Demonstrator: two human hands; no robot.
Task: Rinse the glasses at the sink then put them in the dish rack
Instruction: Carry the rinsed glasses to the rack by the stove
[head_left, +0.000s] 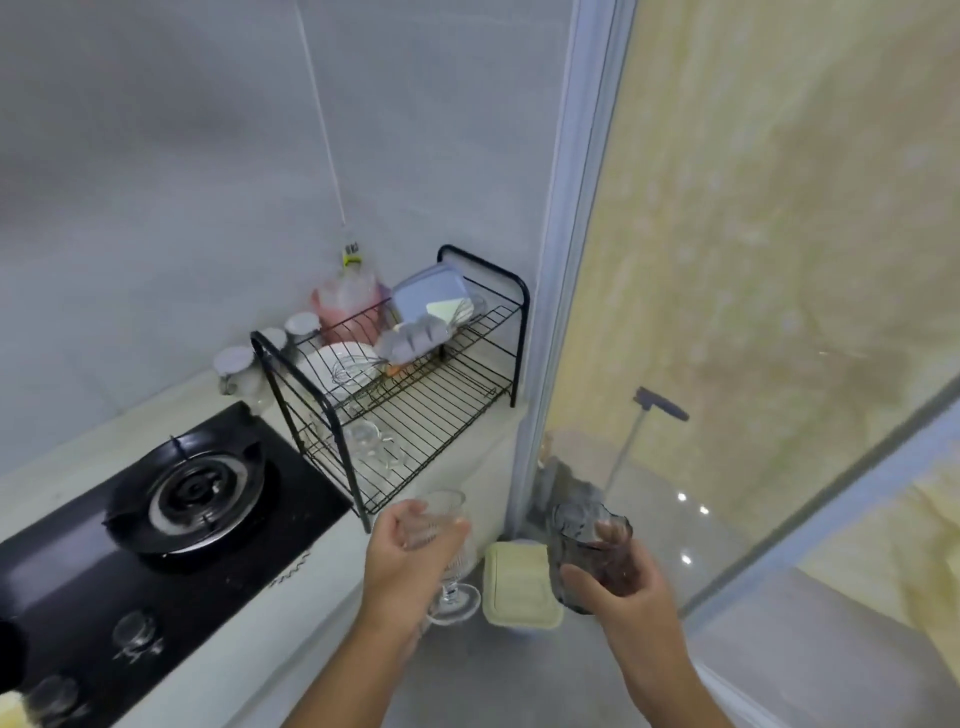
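My left hand (405, 561) is wrapped around a clear ribbed stemmed glass (441, 525), whose foot shows below the hand. My right hand (618, 587) grips a dark smoky tumbler (587, 540). Both glasses are held in the air just in front of a black two-tier wire dish rack (447, 410) that stands on the counter in the corner. Several clear glasses (369, 441) sit on the rack's lower tier. The upper tier holds white plates, a whisk (348, 371) and plastic containers. No sink is in view.
A black gas hob (171, 525) with one burner lies left of the rack. Jars (239, 369) stand against the wall behind it. A pale yellow lidded bin (519, 582) sits on the floor below the counter edge. A glass sliding door (571, 312) is on the right.
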